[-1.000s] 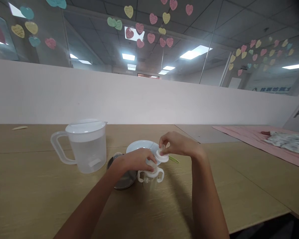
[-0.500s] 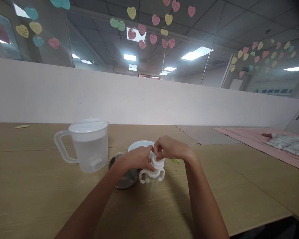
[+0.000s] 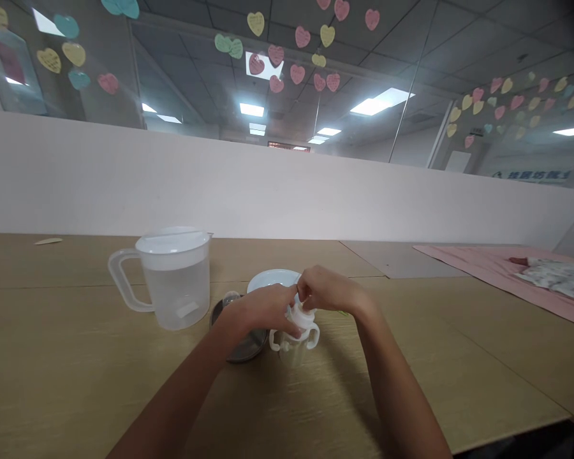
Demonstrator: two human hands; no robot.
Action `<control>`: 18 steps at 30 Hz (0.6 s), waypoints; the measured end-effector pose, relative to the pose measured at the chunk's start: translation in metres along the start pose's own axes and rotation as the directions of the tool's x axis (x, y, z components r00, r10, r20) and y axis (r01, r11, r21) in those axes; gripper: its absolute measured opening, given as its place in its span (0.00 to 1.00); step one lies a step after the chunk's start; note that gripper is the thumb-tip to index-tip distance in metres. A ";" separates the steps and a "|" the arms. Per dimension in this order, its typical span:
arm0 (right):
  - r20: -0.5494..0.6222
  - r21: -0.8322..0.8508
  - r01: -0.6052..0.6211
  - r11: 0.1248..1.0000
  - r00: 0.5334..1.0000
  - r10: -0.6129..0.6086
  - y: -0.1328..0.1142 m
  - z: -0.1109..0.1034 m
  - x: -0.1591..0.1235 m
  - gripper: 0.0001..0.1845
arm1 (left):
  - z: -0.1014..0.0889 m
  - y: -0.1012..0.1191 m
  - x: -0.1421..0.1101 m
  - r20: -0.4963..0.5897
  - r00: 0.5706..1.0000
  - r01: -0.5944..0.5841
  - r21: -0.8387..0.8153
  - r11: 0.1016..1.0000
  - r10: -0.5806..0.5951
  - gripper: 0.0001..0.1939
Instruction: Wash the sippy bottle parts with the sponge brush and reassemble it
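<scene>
A clear baby bottle [image 3: 294, 352] with two white side handles stands upright on the table, its white collar and top partly covered by my fingers. My left hand [image 3: 271, 309] is closed around the bottle's top from the left, thumb across the collar. From above, my right hand [image 3: 326, 290] pinches the tip of the bottle's top, which looks like the nipple; the fingers hide most of it. Behind my left hand is a round metal tray [image 3: 246, 349] with a small clear domed piece [image 3: 230, 298] at its far edge. A white plate [image 3: 272, 277] lies just beyond both hands.
A lidded clear plastic pitcher [image 3: 180, 287] with liquid in it stands left of the tray. On the far right a pink cloth [image 3: 488, 268] bears a patterned, doll-like bundle [image 3: 559, 278]. A low white wall [image 3: 268, 191] with glass above it borders the table's back.
The right hand has shifted slightly over the bottle top, and the left fingers have settled lower on the collar. The whole view has moved a little.
</scene>
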State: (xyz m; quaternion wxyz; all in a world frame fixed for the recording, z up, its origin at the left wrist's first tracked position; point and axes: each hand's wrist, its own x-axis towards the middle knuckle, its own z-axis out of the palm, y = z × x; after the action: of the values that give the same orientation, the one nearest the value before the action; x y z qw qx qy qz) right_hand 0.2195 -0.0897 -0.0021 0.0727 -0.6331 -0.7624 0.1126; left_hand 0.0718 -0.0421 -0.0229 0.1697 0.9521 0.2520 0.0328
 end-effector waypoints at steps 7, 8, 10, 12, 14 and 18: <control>0.035 0.014 0.119 0.993 0.992 -0.119 -0.004 0.004 0.004 0.04 | 0.012 -0.030 0.018 0.132 0.987 -0.078 -0.100 0.992 0.091 0.23; 0.035 0.011 0.128 0.992 0.991 -0.128 -0.004 0.004 0.004 0.05 | 0.014 -0.033 0.020 0.126 0.987 -0.089 -0.118 0.989 0.104 0.23; 0.045 0.017 0.155 0.988 0.987 -0.156 -0.004 0.003 0.004 0.05 | 0.017 -0.035 0.021 0.113 0.986 -0.102 -0.149 0.984 0.120 0.24; 0.062 0.030 0.181 0.983 0.981 -0.183 -0.002 0.003 0.004 0.06 | 0.018 -0.036 0.021 0.121 0.984 -0.109 -0.171 0.979 0.130 0.23; 0.078 0.044 0.196 0.980 0.977 -0.199 0.001 0.004 0.006 0.07 | 0.018 -0.035 0.020 0.135 0.984 -0.092 -0.177 0.980 0.116 0.23; 0.093 0.068 0.243 0.968 0.964 -0.248 0.007 0.005 0.010 0.12 | 0.019 -0.036 0.021 0.161 0.983 -0.057 -0.206 0.977 0.091 0.21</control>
State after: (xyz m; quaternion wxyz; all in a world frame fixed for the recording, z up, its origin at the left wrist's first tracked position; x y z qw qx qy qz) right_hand 0.2227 -0.0790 -0.0087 0.0650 -0.5249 -0.8342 0.1560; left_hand 0.0760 -0.0086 -0.0539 0.2842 0.9383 0.1964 -0.0166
